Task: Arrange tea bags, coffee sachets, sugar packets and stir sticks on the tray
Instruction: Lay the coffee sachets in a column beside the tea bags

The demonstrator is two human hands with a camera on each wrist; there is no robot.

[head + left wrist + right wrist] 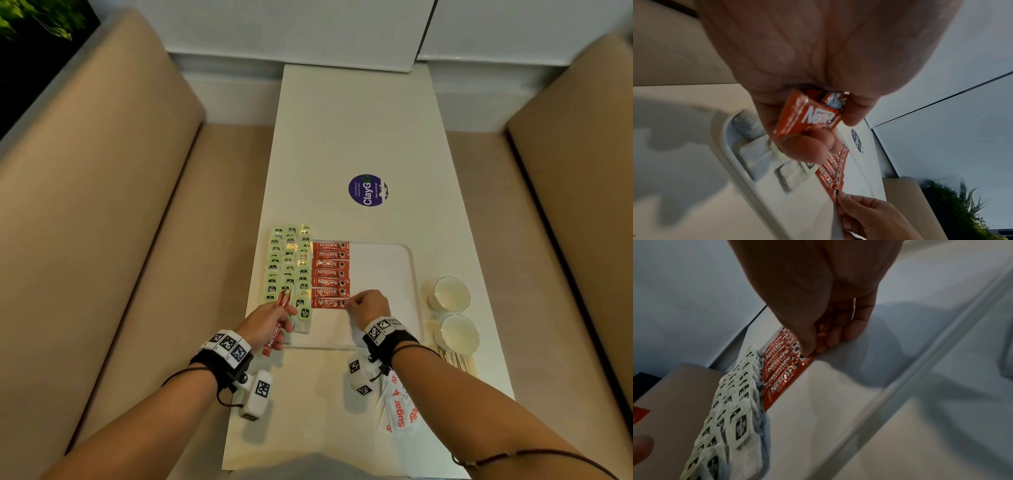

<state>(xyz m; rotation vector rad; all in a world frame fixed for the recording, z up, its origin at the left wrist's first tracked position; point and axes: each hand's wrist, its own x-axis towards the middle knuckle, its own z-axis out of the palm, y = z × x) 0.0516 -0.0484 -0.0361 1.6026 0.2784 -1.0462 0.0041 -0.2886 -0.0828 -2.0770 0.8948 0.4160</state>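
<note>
A white tray (383, 260) lies on the white table. Rows of green-tagged tea bags (289, 263) fill its left part, and a column of red coffee sachets (330, 274) lies beside them. My right hand (368, 306) pinches the right end of the nearest sachet in the column (327, 303), which lies flat on the tray (838, 402). My left hand (270, 325) grips a small bunch of red coffee sachets (809, 116) over the tray's near left corner. Sugar packets (399, 407) lie on the table under my right forearm. Wooden stir sticks (457, 359) lie at the right.
Two white cups (450, 294) stand to the right of the tray, one behind the other. A round purple sticker (368, 190) sits on the table beyond the tray. Beige bench seats (102, 205) flank the table on both sides.
</note>
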